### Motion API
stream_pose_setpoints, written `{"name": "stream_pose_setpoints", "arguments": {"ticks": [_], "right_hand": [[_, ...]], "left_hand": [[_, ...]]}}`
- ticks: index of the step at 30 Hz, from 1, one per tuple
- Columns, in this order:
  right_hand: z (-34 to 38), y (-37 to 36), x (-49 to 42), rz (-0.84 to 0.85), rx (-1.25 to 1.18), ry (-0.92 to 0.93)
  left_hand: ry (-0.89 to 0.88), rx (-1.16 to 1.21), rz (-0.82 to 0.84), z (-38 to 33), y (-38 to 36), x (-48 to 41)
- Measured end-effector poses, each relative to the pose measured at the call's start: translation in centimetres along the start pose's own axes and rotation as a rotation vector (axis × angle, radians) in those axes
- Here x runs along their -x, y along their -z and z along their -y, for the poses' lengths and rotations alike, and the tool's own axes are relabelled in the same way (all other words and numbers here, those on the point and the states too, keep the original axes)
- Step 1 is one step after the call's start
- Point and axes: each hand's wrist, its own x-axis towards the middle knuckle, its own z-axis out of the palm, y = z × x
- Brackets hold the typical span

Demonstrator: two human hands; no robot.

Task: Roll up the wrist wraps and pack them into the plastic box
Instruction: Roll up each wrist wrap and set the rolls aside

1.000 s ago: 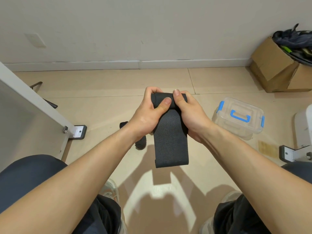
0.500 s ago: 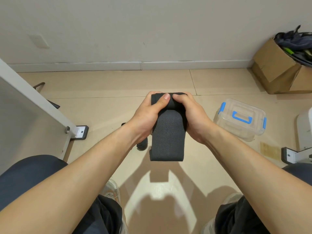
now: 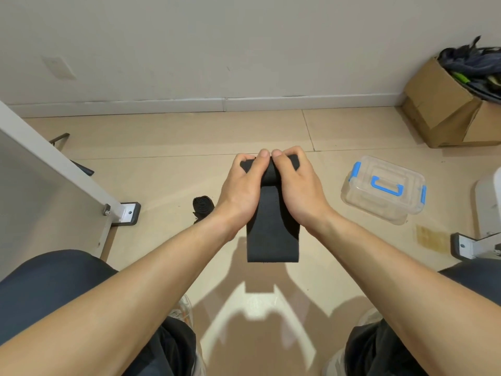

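Wrist wrap hangs lengthwise downward, rolled end crosswise on top.

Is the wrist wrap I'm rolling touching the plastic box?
Apart. The head view shows bare floor between the wrist wrap, gripped by the left hand and right hand, and the plastic box further right.
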Motion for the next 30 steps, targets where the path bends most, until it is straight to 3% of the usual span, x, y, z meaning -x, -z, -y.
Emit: {"name": "stream_pose_setpoints", "arguments": {"ticks": [3, 6, 10, 14, 21, 23, 26, 30], "right_hand": [[-0.4, -0.2, 0.4, 0.041, 0.058, -0.022], [-0.4, 0.0, 0.0, 0.055, -0.043, -0.006], [-0.7, 0.2, -0.8, 0.133, -0.292, 0.013], [-0.8, 0.5, -1.0, 0.21, -0.247, 0.043], [-0.4, 0.5, -0.7, 0.202, -0.475, -0.146], [-0.4, 0.4, -0.7, 0.174, -0.431, -0.228], [-0.5, 0.2, -0.6, 0.203, -0.308, -0.232], [-0.1, 0.8, -0.7, 0.236, -0.325, -0.302]], "left_hand": [[-0.115, -0.066, -0.049, 0.6, 0.4, -0.3], [-0.166, -0.039, 0.037, 0.9, 0.5, -0.6], [-0.007, 0.158, 0.146, -0.1, 1.0, -1.2], [0.167, 0.144, 0.252, -0.6, 1.4, -0.7], [0.07, 0.337, 0.214, -0.5, 1.4, -0.6], [0.057, 0.339, 0.161, -0.4, 1.2, -0.6], [-0.009, 0.285, 0.127, 0.6, 1.1, -0.8], [-0.115, 0.099, 0.19, 1.7, 1.3, -0.9]]}}
